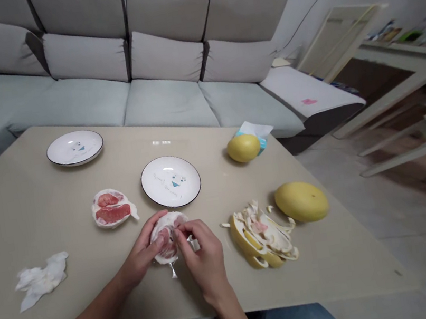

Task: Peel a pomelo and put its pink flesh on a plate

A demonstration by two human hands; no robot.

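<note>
A chunk of peeled pomelo (167, 235), pink flesh in white pith, sits low over the beige table (36, 207) near its front edge. My left hand (144, 253) cups it from the left, fingers curled round it. My right hand (202, 254) pinches the white skin at its right side with thumb and fingers closed. Just beyond the hands stands an empty white plate (171, 181). Another pomelo piece (111, 208) lies to the left on the table.
A heap of yellow peel (262, 236) lies right of my hands, with a whole pomelo (301, 201) beside it and another (243, 148) farther back by a tissue pack. A second plate (74, 147) stands at the far left. A crumpled tissue (42, 279) lies front left. A sofa (126, 87) is behind.
</note>
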